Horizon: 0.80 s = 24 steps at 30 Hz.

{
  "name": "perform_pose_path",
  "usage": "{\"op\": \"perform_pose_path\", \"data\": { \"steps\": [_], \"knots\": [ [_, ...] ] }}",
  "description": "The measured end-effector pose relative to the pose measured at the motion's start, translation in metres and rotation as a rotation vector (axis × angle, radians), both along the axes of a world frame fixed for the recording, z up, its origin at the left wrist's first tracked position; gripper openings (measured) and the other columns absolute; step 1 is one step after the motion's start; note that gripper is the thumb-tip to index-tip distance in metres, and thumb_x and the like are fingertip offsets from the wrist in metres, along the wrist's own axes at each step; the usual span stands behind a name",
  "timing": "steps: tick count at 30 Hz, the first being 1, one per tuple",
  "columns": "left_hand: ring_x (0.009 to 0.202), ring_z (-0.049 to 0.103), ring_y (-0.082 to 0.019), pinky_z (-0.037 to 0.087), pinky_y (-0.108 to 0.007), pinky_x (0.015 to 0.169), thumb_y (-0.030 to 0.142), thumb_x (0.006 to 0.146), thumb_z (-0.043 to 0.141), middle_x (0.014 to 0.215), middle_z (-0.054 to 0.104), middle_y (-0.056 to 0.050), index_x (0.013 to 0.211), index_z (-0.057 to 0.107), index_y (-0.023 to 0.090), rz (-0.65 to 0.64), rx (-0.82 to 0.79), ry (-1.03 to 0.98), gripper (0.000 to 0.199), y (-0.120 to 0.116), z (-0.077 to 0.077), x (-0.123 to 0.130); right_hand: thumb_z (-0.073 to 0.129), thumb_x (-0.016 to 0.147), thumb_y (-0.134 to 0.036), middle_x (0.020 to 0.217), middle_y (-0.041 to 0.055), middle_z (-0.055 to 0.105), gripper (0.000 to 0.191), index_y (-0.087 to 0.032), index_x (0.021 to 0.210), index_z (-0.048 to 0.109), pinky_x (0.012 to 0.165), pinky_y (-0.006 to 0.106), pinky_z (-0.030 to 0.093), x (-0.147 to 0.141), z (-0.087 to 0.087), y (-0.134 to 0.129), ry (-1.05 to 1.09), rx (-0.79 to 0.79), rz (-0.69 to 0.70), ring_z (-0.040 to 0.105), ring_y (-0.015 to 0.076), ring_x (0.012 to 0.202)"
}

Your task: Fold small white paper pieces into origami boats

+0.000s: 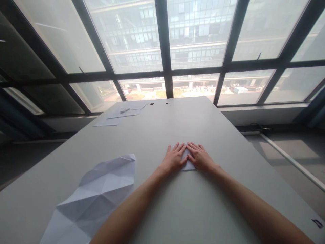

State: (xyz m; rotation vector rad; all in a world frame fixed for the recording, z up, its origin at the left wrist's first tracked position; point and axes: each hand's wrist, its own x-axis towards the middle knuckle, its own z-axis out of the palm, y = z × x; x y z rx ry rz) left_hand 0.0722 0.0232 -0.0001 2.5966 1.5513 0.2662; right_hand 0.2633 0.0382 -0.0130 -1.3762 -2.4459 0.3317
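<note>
A small white folded paper lies flat on the white table, mostly covered by both hands. My left hand rests palm down on its left part, fingers spread. On the paper's right part lies my right hand, also flat with fingers apart. The thumbs and index fingertips of the two hands nearly meet over the paper. A larger white sheet with many creases lies to the left of my left forearm, partly raised along its folds.
Flat white sheets with a small pale object on top lie at the table's far left. Two dark round holes are near the far edge. A dark mark is at the right edge. Large windows stand beyond.
</note>
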Motion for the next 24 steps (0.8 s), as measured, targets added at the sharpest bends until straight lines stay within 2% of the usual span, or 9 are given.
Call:
{"op": "perform_pose_path", "data": {
  "steps": [5,10,13,15,18,21,24],
  "knots": [
    [0.149,0.018,-0.027,0.012,-0.061,0.118,0.05,0.098,0.034,0.16,0.027,-0.005,0.154,0.026,0.027,0.009,-0.028,0.003,0.061,0.002,0.002,0.002,0.042,0.096,-0.037,0.158,0.0087,0.033,0.058,-0.019,0.151,0.036,0.12,0.045,0.014,0.001,0.0,0.0,0.004,-0.001,0.002,0.027,0.022,0.146],
    [0.15,0.014,-0.029,0.016,-0.06,0.117,0.056,0.098,0.032,0.163,0.017,-0.007,0.155,0.025,0.026,-0.055,-0.137,-0.018,0.065,0.004,0.014,-0.011,0.042,0.096,-0.037,0.158,0.0083,0.032,0.057,-0.019,0.15,0.038,0.12,0.046,0.013,0.001,0.001,0.0,0.0,-0.006,0.013,0.026,0.0221,0.146],
    [0.15,0.012,-0.028,0.02,-0.055,0.118,0.054,0.098,0.035,0.163,0.018,-0.005,0.153,0.029,0.028,-0.06,-0.069,-0.022,0.061,0.002,0.018,-0.021,0.042,0.096,-0.037,0.158,0.0095,0.032,0.057,-0.018,0.15,0.038,0.12,0.047,0.013,0.001,0.001,0.0,0.001,-0.005,0.012,0.027,0.0223,0.146],
    [0.15,0.014,-0.028,0.02,-0.054,0.118,0.052,0.098,0.037,0.162,0.021,-0.005,0.151,0.033,0.028,-0.021,-0.012,-0.011,0.058,0.0,0.016,-0.026,0.042,0.096,-0.037,0.157,0.01,0.033,0.057,-0.019,0.15,0.038,0.12,0.046,0.012,0.001,0.002,-0.001,-0.001,-0.005,0.015,0.027,0.0221,0.146],
    [0.149,0.017,-0.029,0.017,-0.054,0.119,0.052,0.097,0.039,0.161,0.024,-0.009,0.151,0.034,0.023,0.032,0.0,0.024,0.062,-0.002,0.007,-0.03,0.042,0.096,-0.035,0.158,0.0093,0.032,0.056,-0.019,0.15,0.038,0.12,0.046,0.012,0.001,0.005,-0.003,-0.008,-0.011,0.015,0.026,0.0218,0.146],
    [0.149,0.018,-0.029,0.013,-0.053,0.12,0.053,0.096,0.039,0.161,0.024,-0.011,0.152,0.032,0.018,0.02,-0.007,0.048,0.067,-0.005,0.0,-0.031,0.043,0.095,-0.035,0.158,0.0088,0.033,0.056,-0.02,0.149,0.039,0.119,0.048,0.013,0.001,0.006,-0.004,-0.005,-0.001,0.02,0.023,0.0227,0.147],
    [0.15,0.017,-0.028,0.012,-0.052,0.12,0.053,0.096,0.038,0.161,0.023,-0.011,0.153,0.03,0.018,0.021,-0.004,0.049,0.067,-0.012,0.0,-0.031,0.047,0.095,-0.037,0.155,0.0084,0.037,0.051,-0.022,0.144,0.047,0.118,0.051,0.016,0.001,0.005,-0.004,0.016,0.024,0.05,0.025,0.0244,0.147]
  ]
}}
